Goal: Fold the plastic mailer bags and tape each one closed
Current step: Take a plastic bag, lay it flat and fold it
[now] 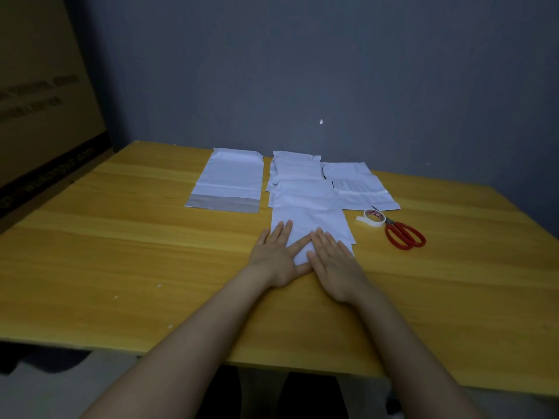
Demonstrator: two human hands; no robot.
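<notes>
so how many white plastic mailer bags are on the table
5 white plastic mailer bags: one far left, one pressed under the left hand and right hand, one right beside the white tape roll, two overlapping mid-table; that pile may hide more.

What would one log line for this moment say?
step: pressing mailer bag flat | left hand: on bag | right hand: on bag | tape roll, scissors: untouched

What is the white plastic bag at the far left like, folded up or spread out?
Spread out: the white plastic mailer bag lies flat, its grey strip uncovered at the near end.
</notes>
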